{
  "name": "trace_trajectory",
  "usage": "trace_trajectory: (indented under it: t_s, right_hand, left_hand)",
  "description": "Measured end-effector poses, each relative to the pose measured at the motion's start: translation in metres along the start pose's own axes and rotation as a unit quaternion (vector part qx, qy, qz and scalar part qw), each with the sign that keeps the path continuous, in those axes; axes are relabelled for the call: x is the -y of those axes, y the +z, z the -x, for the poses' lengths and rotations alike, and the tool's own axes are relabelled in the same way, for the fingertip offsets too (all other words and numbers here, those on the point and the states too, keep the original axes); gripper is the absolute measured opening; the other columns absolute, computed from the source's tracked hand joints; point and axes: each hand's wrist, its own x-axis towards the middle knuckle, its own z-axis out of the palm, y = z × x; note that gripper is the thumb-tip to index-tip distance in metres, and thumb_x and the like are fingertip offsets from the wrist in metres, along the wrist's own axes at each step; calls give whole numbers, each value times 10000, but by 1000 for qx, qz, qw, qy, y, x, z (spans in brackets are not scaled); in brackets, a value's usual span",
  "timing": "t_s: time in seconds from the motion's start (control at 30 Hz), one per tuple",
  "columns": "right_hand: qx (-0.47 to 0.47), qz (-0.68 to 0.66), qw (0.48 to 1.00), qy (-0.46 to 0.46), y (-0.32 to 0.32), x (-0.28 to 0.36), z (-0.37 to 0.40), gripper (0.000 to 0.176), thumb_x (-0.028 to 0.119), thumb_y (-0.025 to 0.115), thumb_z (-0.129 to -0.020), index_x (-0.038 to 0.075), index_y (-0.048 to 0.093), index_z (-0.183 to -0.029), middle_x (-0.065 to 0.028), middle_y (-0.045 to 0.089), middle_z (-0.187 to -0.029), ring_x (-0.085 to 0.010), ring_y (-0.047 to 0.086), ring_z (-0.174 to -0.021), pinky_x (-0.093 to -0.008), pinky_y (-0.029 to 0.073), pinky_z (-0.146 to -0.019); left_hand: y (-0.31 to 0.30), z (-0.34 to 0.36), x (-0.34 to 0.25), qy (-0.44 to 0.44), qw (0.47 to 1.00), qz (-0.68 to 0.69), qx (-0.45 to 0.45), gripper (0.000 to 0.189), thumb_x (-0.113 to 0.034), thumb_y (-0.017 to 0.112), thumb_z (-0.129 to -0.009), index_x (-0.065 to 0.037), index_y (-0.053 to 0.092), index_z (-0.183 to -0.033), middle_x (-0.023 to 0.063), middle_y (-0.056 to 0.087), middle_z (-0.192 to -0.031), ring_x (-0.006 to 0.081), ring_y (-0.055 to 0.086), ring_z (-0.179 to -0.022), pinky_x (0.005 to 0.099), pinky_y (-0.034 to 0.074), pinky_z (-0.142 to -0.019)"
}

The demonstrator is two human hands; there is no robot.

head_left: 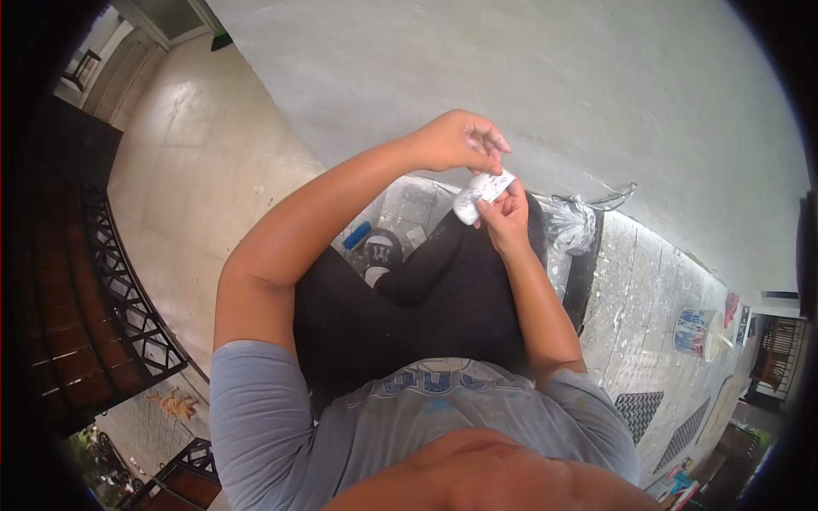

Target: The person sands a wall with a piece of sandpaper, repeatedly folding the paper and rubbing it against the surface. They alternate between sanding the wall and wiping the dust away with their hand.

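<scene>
Both my hands are raised in front of a pale grey wall. My left hand [456, 140] pinches the top end of a small white crumpled bag or cloth [480, 194] with its fingertips. Just below, my right hand [504, 217] grips the same white thing from underneath. I cannot tell exactly what it is. Below the hands are my dark trousers and a sandalled foot [379, 255].
A blue-handled tool [356, 236] lies by my foot on the spattered floor. A clear plastic bag [569, 223] sits to the right by the wall. A paint bucket [694, 330] and black mats [641, 410] stand farther right. A dark railing [119, 281] runs along the left.
</scene>
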Motion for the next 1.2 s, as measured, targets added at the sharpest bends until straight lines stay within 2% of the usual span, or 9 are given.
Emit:
trace_trajectory:
  t_s: [0.23,0.33,0.4,0.5,0.57,0.73,0.93,1.03,1.2]
  right_hand:
    - [-24,-22,999,-37,10,-4,16,286,99,678,-969,-4,639,-1232,-29,683,-1075,-75,622,-915,-250,488,-789]
    - [-139,6,986,-90,14,-3,7,146,78,652,-988,22,626,-1120,18,649,-947,-45,597,-837,-210,466,-722]
    - [-242,-7,967,-83,13,3,0,80,87,650,-993,59,600,-1049,40,615,-872,-28,568,-746,-197,445,-617]
    - [-333,-68,940,-39,9,16,-3,82,116,660,-992,92,586,-1020,46,604,-819,-19,539,-635,-201,401,-485]
    - [-326,-60,943,0,8,20,-4,94,132,663,-993,93,578,-1001,45,602,-781,-18,528,-606,-200,373,-469]
    - [-247,-46,968,-15,4,5,-6,96,150,658,-997,105,574,-985,60,606,-806,-5,533,-651,-197,380,-502]
    - [-215,-30,974,-66,3,6,3,80,121,657,-993,82,587,-985,60,585,-790,-2,494,-633,-207,353,-503]
    - [-215,-44,972,-84,2,-1,-1,94,99,668,-984,49,611,-1041,42,614,-835,-20,528,-681,-209,395,-555]
    - [-191,-54,979,-54,-2,0,-2,110,82,657,-991,41,603,-1078,19,635,-905,-43,586,-813,-232,465,-695]
  left_hand:
    - [17,10,-13,82,988,-114,-66,357,-113,822,-829,-9,667,-1133,67,698,-1009,173,685,-945,325,553,-833]
    - [33,19,-26,163,913,-277,-250,469,-134,834,-797,-52,620,-1206,40,659,-1076,179,654,-1015,326,537,-832]
    - [48,29,-59,219,896,-292,-252,455,-136,825,-794,-85,607,-1190,26,629,-1101,173,631,-1039,319,525,-814]
    - [83,61,-120,98,975,-125,157,272,-246,811,-833,-92,640,-979,41,628,-976,202,627,-882,348,507,-746]
    - [117,83,-150,115,901,-154,389,296,-331,794,-865,-92,665,-983,70,663,-951,230,673,-826,348,531,-735]
    - [176,116,-151,-4,794,-69,604,229,-227,682,-936,-57,666,-1087,109,675,-966,259,699,-880,365,531,-742]
    - [182,103,-135,162,854,107,483,280,-186,569,-990,38,631,-1148,124,660,-971,244,633,-746,326,502,-711]
    - [200,130,-138,42,889,342,301,362,-244,509,-1030,79,612,-1158,113,638,-1075,171,596,-849,303,475,-790]
    - [236,160,-156,-3,831,537,142,410,-267,438,-1064,90,575,-1215,106,611,-1167,129,571,-1055,284,430,-934]
